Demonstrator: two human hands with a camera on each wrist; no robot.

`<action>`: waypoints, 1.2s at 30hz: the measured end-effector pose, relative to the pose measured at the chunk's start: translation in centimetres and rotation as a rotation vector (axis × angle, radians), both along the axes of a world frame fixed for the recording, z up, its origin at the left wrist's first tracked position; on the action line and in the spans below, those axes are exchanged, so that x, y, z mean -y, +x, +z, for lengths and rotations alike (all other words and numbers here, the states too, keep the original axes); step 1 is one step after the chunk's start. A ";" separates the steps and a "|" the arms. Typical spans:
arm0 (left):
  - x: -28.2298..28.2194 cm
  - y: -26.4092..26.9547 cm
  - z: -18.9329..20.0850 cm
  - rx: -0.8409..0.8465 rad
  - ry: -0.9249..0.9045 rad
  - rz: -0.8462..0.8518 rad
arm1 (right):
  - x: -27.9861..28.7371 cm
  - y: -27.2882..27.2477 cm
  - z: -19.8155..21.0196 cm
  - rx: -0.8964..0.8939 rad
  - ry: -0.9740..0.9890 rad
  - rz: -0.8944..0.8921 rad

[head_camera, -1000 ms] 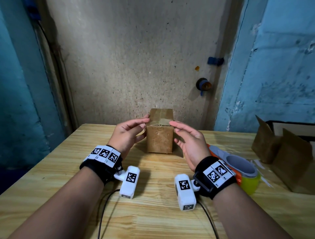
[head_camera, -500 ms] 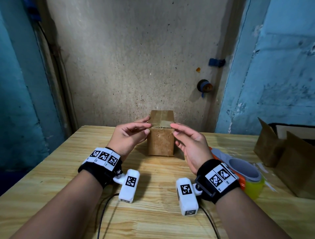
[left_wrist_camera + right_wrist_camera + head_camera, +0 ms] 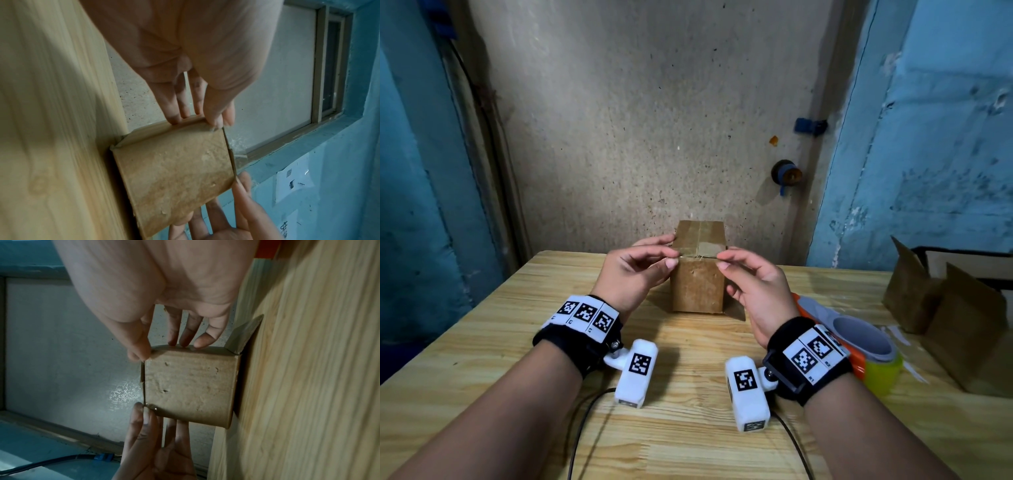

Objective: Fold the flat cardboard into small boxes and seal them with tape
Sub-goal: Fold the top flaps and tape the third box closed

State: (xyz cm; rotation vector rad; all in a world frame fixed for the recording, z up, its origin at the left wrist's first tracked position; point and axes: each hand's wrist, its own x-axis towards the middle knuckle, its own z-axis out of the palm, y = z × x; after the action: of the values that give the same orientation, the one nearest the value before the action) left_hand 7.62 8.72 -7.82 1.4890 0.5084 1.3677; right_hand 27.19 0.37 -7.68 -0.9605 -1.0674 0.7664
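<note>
A: Here, a small cardboard box stands upright near the middle of the far edge of the wooden surface, a strip of tape running across its top along the near edge.

B: And the hands?

A: The left hand is at the box's upper left corner, thumb and forefinger pressed together on the end of the tape. The left wrist view shows its other fingers lying nearly straight along the box's side. The right hand mirrors it at the upper right corner, thumb and forefinger pinching the tape's other end, with the remaining fingers loosely extended, tips against the box's right side.

B: Is the box fully closed?

A: A flap sticks out at its base on the right, resting on the surface. Whether the top is fully sealed cannot be told.

B: What else is on the surface?

A: Toward the right edge, just behind the right wrist, lies an orange tape dispenser carrying a yellow-green roll. Beyond it, at the far right corner, stand open brown cartons. Both wrists wear black bands bearing printed markers, each with a white camera housing, and thin cables trail toward the near edge.
</note>
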 end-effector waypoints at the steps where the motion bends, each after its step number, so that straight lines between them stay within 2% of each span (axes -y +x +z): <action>1: 0.0 0.0 0.0 0.008 0.002 0.000 | 0.1 0.0 0.0 0.001 -0.005 -0.003; 11: 0.3 0.3 0.2 0.003 0.003 0.042 | 0.2 0.2 0.0 0.024 -0.028 -0.049; 17: 0.1 0.0 0.1 -0.056 0.110 0.079 | 0.2 0.1 0.0 0.066 -0.035 -0.065; 25: -0.3 -0.3 -0.1 -0.054 0.054 0.085 | 0.2 0.0 0.1 0.119 -0.023 -0.052; 30: 0.3 -0.3 0.3 -0.040 0.032 0.107 | 0.2 -0.1 0.2 0.080 -0.022 -0.093; 36: 0.4 -0.1 0.6 0.017 0.003 0.089 | 0.2 -0.1 0.2 0.037 -0.046 -0.055</action>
State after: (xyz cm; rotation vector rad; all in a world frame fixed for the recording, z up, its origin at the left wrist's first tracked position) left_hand 7.55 8.36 -7.22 1.4714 0.5680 1.4491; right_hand 27.11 0.13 -7.47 -1.0422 -1.0551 0.7335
